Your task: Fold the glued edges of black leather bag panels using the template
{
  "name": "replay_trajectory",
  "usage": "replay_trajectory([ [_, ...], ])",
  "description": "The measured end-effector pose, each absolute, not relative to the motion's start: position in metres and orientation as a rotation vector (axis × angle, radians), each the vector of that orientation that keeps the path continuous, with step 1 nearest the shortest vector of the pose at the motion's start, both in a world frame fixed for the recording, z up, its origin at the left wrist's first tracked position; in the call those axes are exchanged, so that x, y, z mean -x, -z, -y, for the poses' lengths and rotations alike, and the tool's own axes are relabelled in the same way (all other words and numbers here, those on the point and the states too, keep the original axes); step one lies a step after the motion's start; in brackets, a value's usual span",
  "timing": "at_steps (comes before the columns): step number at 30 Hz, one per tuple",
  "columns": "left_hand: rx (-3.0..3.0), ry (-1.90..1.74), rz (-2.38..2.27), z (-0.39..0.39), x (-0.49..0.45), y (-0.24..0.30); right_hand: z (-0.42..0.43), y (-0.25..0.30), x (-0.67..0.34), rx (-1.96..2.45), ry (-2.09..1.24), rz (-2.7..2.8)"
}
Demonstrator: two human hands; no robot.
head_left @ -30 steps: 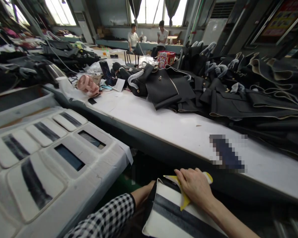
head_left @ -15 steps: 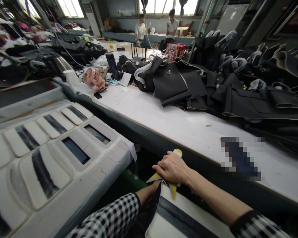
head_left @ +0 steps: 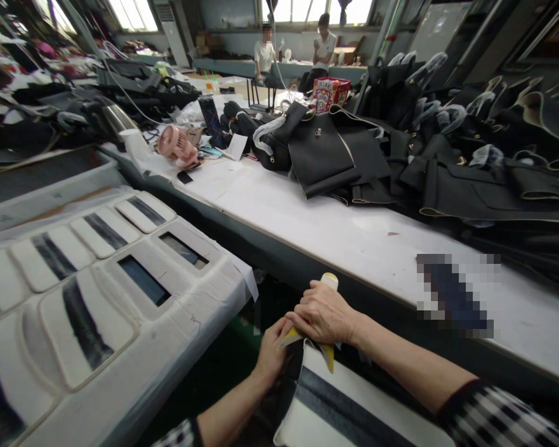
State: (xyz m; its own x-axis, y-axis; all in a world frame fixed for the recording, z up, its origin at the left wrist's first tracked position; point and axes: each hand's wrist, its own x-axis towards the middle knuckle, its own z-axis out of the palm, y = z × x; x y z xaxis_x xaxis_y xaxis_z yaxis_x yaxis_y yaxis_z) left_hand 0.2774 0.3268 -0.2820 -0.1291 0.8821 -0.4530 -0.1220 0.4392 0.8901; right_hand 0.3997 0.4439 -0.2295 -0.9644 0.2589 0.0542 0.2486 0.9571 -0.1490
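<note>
My right hand [head_left: 325, 312] is closed around a white-and-yellow strip [head_left: 330, 280]. One rounded end sticks out above the fist, and pointed yellow pieces [head_left: 327, 356] show below it. My left hand [head_left: 271, 352] meets it from the left, its fingers closed at the yellow tip beside my right thumb. Just under both hands is the edge of a white panel piece with a black band [head_left: 349, 406], its dark side facing left. Its near end runs out of the picture. The fingers hide where the strip meets the panel.
Similar white panels with dark bands [head_left: 77, 323] lie on a covered board [head_left: 168, 335] at left. Across a gap, a long white table [head_left: 270, 211] bears black bags [head_left: 326, 152], a pink fan [head_left: 177, 146] and a pixelated dark object [head_left: 454, 295]. Two people sit at the back.
My left hand has come up from behind the panel's edge to the yellow tip, next to my right thumb. My right hand keeps its grip, barely shifted.
</note>
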Motion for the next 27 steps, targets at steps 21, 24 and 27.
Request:
replay_trajectory([
  [21,-1.154,-0.937,-1.493,-0.289,-0.274,0.235,-0.437,0.231,-0.403,0.416,-0.204,3.001],
  [24,-1.218,-0.903,-1.550,-0.289,-0.274,0.236,-0.437,0.231,-0.404,0.407,-0.194,3.009],
  [27,-1.273,-0.875,-1.595,-0.289,-0.275,0.235,-0.437,0.232,-0.405,0.404,-0.183,3.020],
])
